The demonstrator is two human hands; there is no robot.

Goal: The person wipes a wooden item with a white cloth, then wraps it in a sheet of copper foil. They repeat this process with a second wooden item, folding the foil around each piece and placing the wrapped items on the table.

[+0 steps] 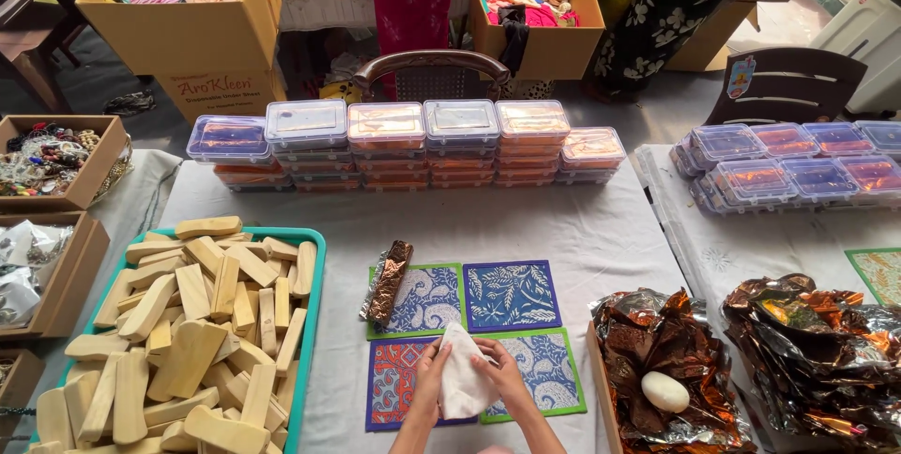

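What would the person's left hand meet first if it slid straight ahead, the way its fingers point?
Likely the green-edged mat just beyond the left hand, which holds the white cloth. Further on lies the foil packet, though depth is hard to judge.

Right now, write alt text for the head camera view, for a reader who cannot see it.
Two bare hands, left and right, hold a white cloth over four patterned fabric squares on a grey-covered table. A teal tray of wooden blocks sits left, crumpled foil wrappers right, stacked lidded plastic boxes behind.
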